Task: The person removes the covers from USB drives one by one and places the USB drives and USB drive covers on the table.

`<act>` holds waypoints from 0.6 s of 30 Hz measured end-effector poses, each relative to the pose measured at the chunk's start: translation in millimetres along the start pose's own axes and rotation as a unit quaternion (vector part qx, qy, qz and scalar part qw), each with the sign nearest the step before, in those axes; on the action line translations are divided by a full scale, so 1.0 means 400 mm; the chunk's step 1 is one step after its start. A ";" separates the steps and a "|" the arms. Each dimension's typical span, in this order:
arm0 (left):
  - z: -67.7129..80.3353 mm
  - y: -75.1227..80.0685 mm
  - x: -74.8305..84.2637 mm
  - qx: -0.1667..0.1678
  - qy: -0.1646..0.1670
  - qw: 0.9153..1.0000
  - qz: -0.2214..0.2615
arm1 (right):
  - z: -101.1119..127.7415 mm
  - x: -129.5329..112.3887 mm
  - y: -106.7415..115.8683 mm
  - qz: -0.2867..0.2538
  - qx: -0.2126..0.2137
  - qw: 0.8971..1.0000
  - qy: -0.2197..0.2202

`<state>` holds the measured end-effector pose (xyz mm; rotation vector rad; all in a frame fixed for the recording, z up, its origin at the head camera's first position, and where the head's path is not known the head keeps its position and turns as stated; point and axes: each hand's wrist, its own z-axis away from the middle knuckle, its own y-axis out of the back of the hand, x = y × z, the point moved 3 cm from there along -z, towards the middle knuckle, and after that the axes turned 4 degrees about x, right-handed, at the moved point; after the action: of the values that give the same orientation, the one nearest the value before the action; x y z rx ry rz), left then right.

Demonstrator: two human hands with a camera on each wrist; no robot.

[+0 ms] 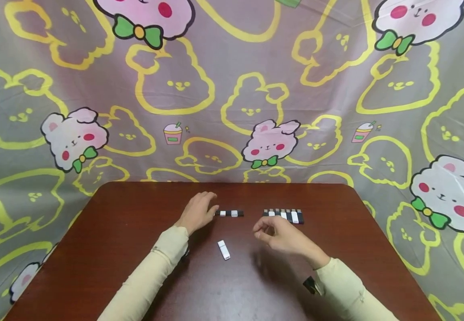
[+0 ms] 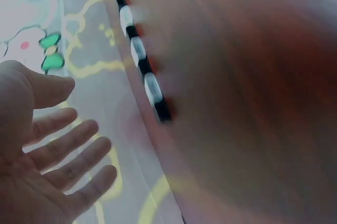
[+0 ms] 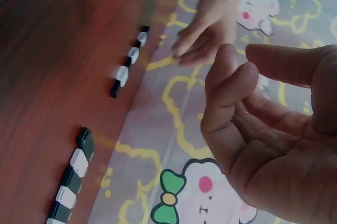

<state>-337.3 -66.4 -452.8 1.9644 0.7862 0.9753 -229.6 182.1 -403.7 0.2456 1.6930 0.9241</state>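
My left hand (image 1: 198, 212) reaches over the far part of the table with fingers extended, its fingertips near the left end of a row of small black and white caps (image 1: 234, 213). Nothing is in its palm in the left wrist view. Raised above the table, my right hand (image 1: 282, 234) has loosely bent fingers and holds nothing. Behind it stretches a row of black and white USB flash drives (image 1: 295, 217), metal plugs toward the far edge; the hand partly covers it. A white USB flash drive (image 1: 224, 250) lies alone between the hands, nearer the front.
The brown wooden table (image 1: 135, 249) carries all of these. A patterned cloth (image 1: 232, 89) hangs behind and beside it. Both small rows lie near the table's far edge.
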 end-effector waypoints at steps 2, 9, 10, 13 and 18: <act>0.035 0.033 -0.021 0.000 0.022 1.000 0.006 | -0.017 -0.001 -0.003 0.009 0.006 1.000 0.020; 0.147 0.101 -0.050 0.008 0.053 0.999 0.001 | -0.088 -0.006 -0.027 0.043 -0.032 0.997 0.063; 0.161 0.108 -0.050 0.009 0.054 0.998 -0.001 | -0.098 -0.006 -0.036 0.050 -0.043 0.996 0.065; 0.202 0.124 -0.050 0.011 0.057 0.998 -0.003 | -0.125 -0.004 -0.065 0.082 -0.074 0.991 0.074; 0.249 0.142 -0.051 0.022 0.066 0.998 -0.005 | -0.164 -0.003 -0.116 0.157 -0.107 0.976 0.107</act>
<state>-253.9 -147.8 -450.8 1.9457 0.8971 1.0989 -274.0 121.0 -430.6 0.2823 1.7635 1.4011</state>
